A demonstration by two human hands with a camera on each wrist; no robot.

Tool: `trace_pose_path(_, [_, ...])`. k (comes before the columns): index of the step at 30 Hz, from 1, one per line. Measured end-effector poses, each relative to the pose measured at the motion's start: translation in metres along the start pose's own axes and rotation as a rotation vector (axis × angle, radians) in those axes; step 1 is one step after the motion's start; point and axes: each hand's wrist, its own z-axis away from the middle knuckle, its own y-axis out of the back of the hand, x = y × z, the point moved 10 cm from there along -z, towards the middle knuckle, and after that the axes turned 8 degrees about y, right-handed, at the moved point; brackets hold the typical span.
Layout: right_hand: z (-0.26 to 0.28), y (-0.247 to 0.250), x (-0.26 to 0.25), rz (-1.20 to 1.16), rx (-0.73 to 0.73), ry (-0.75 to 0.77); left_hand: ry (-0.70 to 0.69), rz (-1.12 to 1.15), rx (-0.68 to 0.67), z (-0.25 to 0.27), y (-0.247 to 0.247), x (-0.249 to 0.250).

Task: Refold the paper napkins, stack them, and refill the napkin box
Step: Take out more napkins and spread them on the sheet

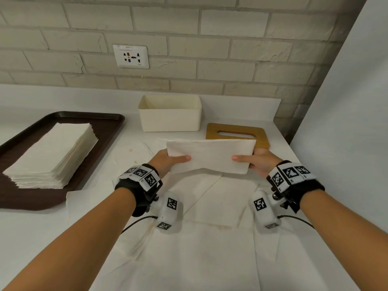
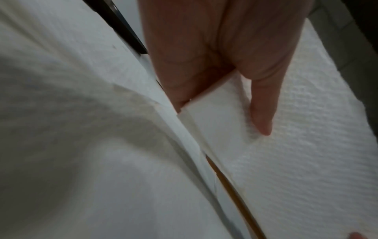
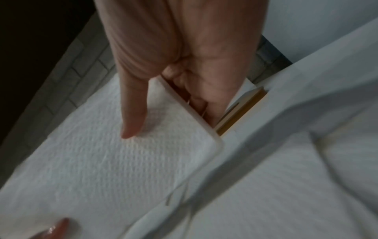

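Observation:
A folded stack of white paper napkins [image 1: 211, 155] is held above the counter, tilted up on its long edge. My left hand [image 1: 165, 159] pinches its left end, thumb on the near face, fingers behind. At the right end my right hand [image 1: 255, 160] pinches it the same way. The wrist views show each thumb pressed on the textured napkin stack [image 2: 306, 145] [image 3: 98, 161]. The cream napkin box [image 1: 169, 116] stands empty behind. Its wooden slotted lid [image 1: 237, 133] lies flat to the box's right. Several unfolded napkins [image 1: 210, 238] are spread on the counter below my hands.
A dark brown tray [image 1: 100, 122] at the left carries a tall stack of folded napkins [image 1: 52, 156]. A brick wall with a power socket [image 1: 131, 56] runs behind the counter. A white wall panel [image 1: 346, 122] closes off the right side.

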Motion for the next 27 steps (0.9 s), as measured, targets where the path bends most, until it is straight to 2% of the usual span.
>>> trace_pose_path(3, [-0.006, 0.0, 0.004, 0.004, -0.007, -0.007, 0.009, -0.038, 0.011, -0.002, 0.004, 0.0])
trace_pose_path(9, [-0.016, -0.002, 0.028, 0.181, -0.047, -0.085, 0.09, -0.34, 0.053, -0.004, 0.004, -0.012])
trace_pose_path(12, [-0.019, -0.001, 0.017, 0.143, -0.015, -0.029, 0.049, -0.304, 0.075, -0.006, 0.008, -0.002])
trace_pose_path(15, [-0.021, -0.001, 0.011, 0.099, -0.005, 0.001, 0.041, -0.233, 0.036, -0.01, 0.01, 0.002])
trace_pose_path(21, [-0.023, -0.004, 0.035, 0.269, -0.058, -0.135, 0.11, -0.457, -0.065, -0.02, 0.002, -0.011])
trace_pose_path(24, [-0.031, -0.001, 0.015, 0.264, 0.008, -0.105, 0.078, -0.435, -0.037, -0.03, 0.009, 0.007])
trace_pose_path(27, [-0.046, -0.005, -0.034, 0.043, 0.057, 0.017, 0.012, -0.273, -0.03, -0.036, 0.018, 0.049])
